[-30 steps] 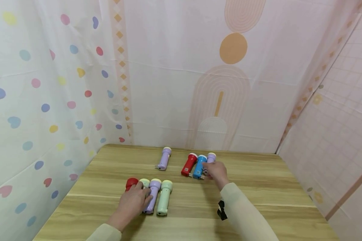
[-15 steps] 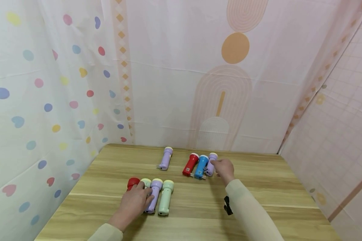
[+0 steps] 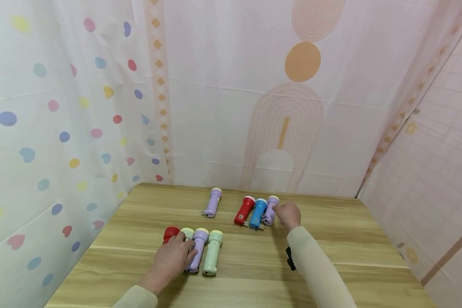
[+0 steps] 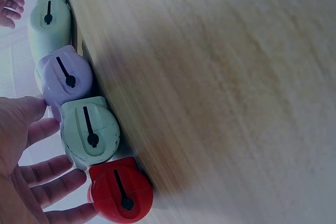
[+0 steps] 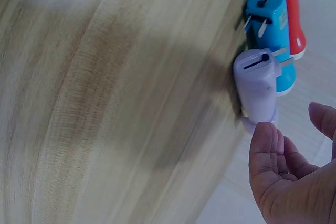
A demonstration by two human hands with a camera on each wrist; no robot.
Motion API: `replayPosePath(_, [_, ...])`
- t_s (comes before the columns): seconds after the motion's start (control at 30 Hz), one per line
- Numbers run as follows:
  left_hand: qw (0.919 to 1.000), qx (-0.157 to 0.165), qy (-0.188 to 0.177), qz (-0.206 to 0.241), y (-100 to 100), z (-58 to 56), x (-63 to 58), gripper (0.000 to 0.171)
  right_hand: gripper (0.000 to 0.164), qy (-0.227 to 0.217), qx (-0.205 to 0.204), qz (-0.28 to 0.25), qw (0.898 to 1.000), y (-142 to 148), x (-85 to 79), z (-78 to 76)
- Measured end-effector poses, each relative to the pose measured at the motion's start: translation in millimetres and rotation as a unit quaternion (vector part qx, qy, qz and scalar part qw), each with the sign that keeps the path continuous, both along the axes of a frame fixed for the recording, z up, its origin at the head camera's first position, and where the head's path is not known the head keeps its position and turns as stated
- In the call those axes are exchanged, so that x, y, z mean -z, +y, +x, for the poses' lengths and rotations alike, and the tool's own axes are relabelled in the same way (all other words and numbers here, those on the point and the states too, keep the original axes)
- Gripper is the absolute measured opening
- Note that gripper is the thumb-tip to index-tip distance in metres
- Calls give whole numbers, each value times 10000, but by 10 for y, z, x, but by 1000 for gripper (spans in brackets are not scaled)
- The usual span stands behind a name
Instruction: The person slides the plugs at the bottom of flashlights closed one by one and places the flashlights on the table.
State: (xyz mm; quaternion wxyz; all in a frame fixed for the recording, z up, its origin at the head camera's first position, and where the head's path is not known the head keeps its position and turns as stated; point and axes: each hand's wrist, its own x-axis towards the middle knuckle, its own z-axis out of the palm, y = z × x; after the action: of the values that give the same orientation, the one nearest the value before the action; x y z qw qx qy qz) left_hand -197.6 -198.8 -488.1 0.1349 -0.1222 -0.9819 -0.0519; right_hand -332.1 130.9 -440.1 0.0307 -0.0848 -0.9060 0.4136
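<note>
In the head view my left hand (image 3: 173,256) rests over the near row of flashlights. That row runs from a red flashlight (image 3: 171,233) through a partly covered pale green flashlight (image 3: 188,233) and a purple flashlight (image 3: 197,253) to another pale green flashlight (image 3: 212,254). The left wrist view shows its fingers spread, touching the flashlights' sides. My right hand (image 3: 288,214) is just right of a second purple flashlight (image 3: 270,211), fingers loosely bent and thumb apart. Whether its fingertips touch that flashlight, I cannot tell. Beside it lie a blue flashlight (image 3: 258,214) and a red flashlight (image 3: 244,210).
A further purple flashlight (image 3: 213,203) lies alone near the back edge of the wooden table (image 3: 331,248). The flashlights at the back right have plug prongs folded out. Patterned curtains (image 3: 215,94) hang behind the table and at both sides.
My right hand has drawn back to the right, off the purple flashlight it was covering, so more of that flashlight shows. The left hand stays in place on the near row.
</note>
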Motion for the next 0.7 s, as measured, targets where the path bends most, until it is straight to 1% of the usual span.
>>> replayPosePath(0.13, [10000,-5,-30,0,4,6,-9,26,31,-6,33,124,9999,-15,43,-40])
replayPosePath(0.33, [10000,-36,-57,27,-2,14,-27,26,30,-186,47,7,9998,-46,53,-90])
replayPosePath(0.5, [9999,-44,-97,31,0,4,-22,26,26,-272,145,99,9995,-48,93,-151])
replayPosePath(0.57, [10000,-28,-63,28,-3,9,-18,26,27,-286,154,108,9994,-67,108,-174])
replayPosePath(0.7, [10000,42,79,-7,0,20,-12,24,27,-147,154,134,9997,-96,139,-206])
